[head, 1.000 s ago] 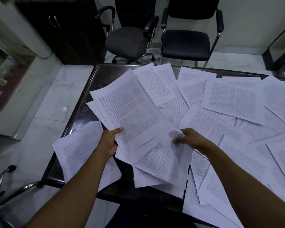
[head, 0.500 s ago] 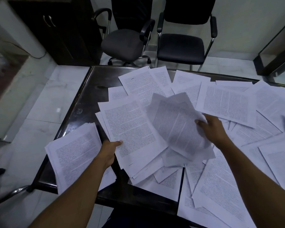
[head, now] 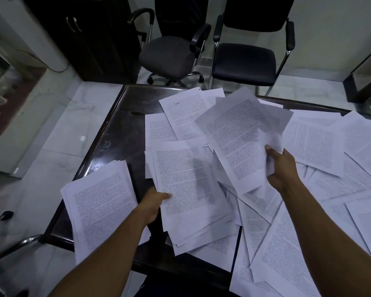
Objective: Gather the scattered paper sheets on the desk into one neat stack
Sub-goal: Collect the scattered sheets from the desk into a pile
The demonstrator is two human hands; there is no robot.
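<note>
Compared with 0.5 s ago, the bundle of sheets (head: 242,138) in the right hand (head: 282,168) is seen lifted higher and farther toward the desk's far edge, while the pile (head: 186,185) under the left hand (head: 153,203) is seen much where it was. That pile is gripped at its near left edge by the left hand, thumb laid on top and fingers hidden beneath. The raised, fanned bundle is held by the right hand, fingers curled round its near right corner. A squared stack (head: 99,209) is seen overhanging the near left corner of the dark desk (head: 120,125). Loose sheets (head: 313,142) are spread over the desk's right side. Beyond the desk, 2 chairs (head: 244,58) are seen
</note>
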